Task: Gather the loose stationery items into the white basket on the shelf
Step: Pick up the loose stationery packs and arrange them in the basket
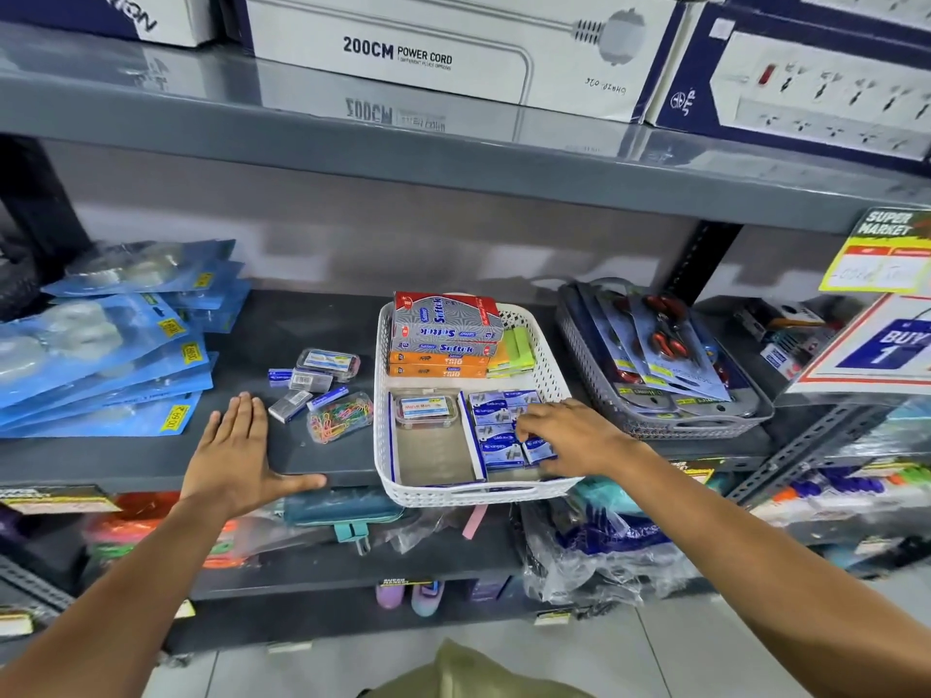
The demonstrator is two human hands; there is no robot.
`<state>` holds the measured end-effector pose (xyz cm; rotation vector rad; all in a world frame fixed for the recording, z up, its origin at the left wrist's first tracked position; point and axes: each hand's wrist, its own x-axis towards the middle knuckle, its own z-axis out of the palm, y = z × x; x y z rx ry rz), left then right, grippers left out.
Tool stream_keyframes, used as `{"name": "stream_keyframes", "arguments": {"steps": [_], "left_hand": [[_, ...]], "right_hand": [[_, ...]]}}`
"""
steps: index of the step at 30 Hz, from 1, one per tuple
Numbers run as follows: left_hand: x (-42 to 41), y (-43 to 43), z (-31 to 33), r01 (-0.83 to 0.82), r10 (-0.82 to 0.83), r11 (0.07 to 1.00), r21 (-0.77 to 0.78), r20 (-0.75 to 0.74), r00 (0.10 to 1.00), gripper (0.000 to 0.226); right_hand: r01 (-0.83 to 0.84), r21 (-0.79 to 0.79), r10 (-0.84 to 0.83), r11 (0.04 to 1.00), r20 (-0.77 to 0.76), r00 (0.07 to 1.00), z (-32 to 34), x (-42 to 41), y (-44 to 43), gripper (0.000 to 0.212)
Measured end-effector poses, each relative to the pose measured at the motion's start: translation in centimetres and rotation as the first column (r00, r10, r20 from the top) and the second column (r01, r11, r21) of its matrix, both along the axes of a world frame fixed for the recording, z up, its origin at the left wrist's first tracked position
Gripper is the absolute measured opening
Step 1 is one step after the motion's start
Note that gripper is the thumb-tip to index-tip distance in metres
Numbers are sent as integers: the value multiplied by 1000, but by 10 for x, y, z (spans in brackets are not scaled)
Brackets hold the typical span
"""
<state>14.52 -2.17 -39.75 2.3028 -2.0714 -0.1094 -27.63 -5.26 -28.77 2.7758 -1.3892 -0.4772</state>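
Note:
The white basket [483, 491] sits on the dark shelf, holding red and orange pen boxes [446, 327], green pads, a clear case [425, 409] and several small blue staple boxes [496, 420]. My right hand [569, 435] reaches into the basket's front right corner, fingertips on a blue staple box [536, 451]. My left hand [242, 455] lies flat and open on the shelf's front edge. Left of the basket lie loose items: a clear case [330, 363], small blue and grey staple boxes [294, 404], and a bag of coloured paper clips [340, 416].
Blue blister packs [101, 345] are stacked at the left. A grey basket of scissors [665, 365] stands right of the white one. Power-cord boxes [453, 47] fill the shelf above; bagged goods lie on the shelf below. A price sign [881, 345] hangs at right.

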Motion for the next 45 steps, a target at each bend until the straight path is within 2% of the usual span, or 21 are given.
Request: {"name": "stream_keyframes", "arguments": {"steps": [6, 12, 16, 20, 23, 26, 28, 32, 37, 40, 42, 45], "left_hand": [[0, -1, -1, 0, 0, 1000, 3, 6, 1000, 153], [0, 0, 2, -12, 12, 1000, 2, -10, 1000, 155], [0, 3, 11, -1, 2, 1000, 22, -29, 1000, 159], [9, 7, 16, 7, -6, 1000, 23, -64, 998, 157], [8, 7, 15, 19, -19, 1000, 1, -60, 998, 156], [10, 7, 13, 45, -46, 999, -21, -48, 998, 154], [11, 7, 11, 50, -52, 998, -40, -38, 998, 153], [11, 6, 9, 56, -58, 997, -50, -33, 998, 152], [12, 5, 7, 57, -58, 997, -49, -25, 998, 152], [12, 3, 5, 60, -61, 997, -53, -7, 998, 153], [12, 3, 4, 62, -62, 997, -54, 8, 998, 153], [12, 2, 3, 49, -49, 997, -57, 8, 999, 152]], "right_hand": [[25, -92, -27, 995, -19, 999, -3, -2, -3, 61], [88, -37, -85, 995, 71, 994, -5, -5, -8, 70], [138, 16, -136, 990, 297, 945, 3, 0, -12, 56], [89, -37, -53, 995, 563, 825, 16, 34, -17, 32], [44, -89, 24, 995, 646, 763, 30, 72, -22, 23], [-21, -75, 67, 997, 699, 712, 39, 120, -30, 16], [-52, -86, 97, 995, 696, 711, 39, 155, -38, 15], [-63, -90, 105, 994, 605, 789, 28, 218, -56, 19], [-85, -48, 97, 995, 376, 922, 6, 267, -66, 30], [-41, -23, 45, 999, 265, 963, -7, 277, -71, 30], [-13, -17, 16, 1000, 250, 968, -14, 279, -73, 29], [24, -21, -16, 999, 307, 952, -20, 279, -76, 25]]}}
